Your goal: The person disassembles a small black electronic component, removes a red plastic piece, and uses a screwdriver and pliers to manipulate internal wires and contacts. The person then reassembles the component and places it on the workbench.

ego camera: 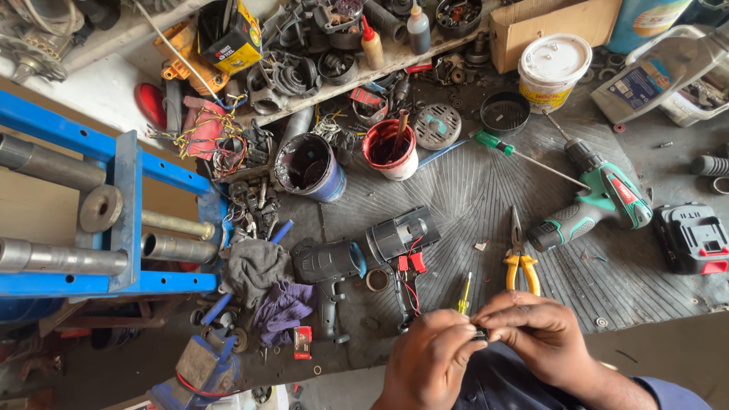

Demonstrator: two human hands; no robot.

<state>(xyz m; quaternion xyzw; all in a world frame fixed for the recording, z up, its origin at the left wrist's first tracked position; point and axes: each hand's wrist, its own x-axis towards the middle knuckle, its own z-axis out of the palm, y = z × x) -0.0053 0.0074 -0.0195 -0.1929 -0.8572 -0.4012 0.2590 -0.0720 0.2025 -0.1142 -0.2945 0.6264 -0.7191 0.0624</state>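
My left hand (425, 357) and my right hand (539, 330) meet at the bottom of the head view, and their fingertips pinch one small dark part (480, 332) between them. What the part is stays too small to tell. Just beyond the hands lie a small yellow-handled screwdriver (464, 296) and yellow-handled pliers (519, 258). A black power-tool housing (402, 235) with red connectors and loose wires lies on the black rubber mat (471, 182), beside a second black housing half (328, 266).
A green cordless drill (600, 201), a black battery pack (692, 237) and a long green-handled screwdriver (524, 156) lie to the right. A red cup (391, 148), a dark tub (310, 165), a white bucket (552, 68), rags (262, 285) and a blue metal press (114, 212) crowd the left and back.
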